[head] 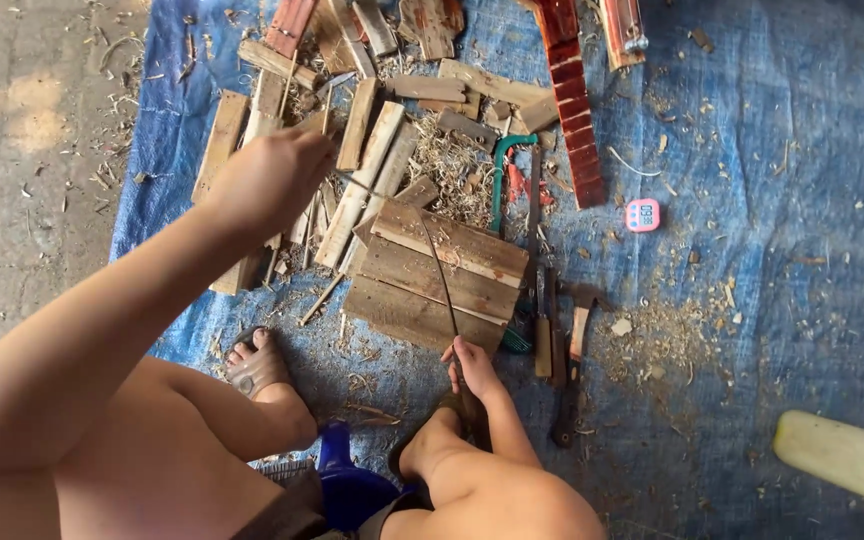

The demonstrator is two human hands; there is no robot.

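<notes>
Wooden strip, thin and long, runs across the middle of the frame, and your right hand pinches its lower end between thumb and fingertips, just below the stacked planks. Your left hand, in the upper left of the frame, closes its fingers around the strip's other end, where a thin bent piece leads toward it; how tightly those fingers press you cannot tell from this angle. From your right hand the strip rises over the planks, which lie slanted on the blue tarp at centre. Just right of the planks lie a green-framed saw, a chisel-like tool and a hammer with a wooden handle. Further right a small pink timer sits on the tarp among shavings. Above the planks a heap of wood offcuts spreads toward the top of the frame, with a red carved board beside it. Your bare foot rests at lower left of the planks, and a blue stool shows at the bottom centre.
</notes>
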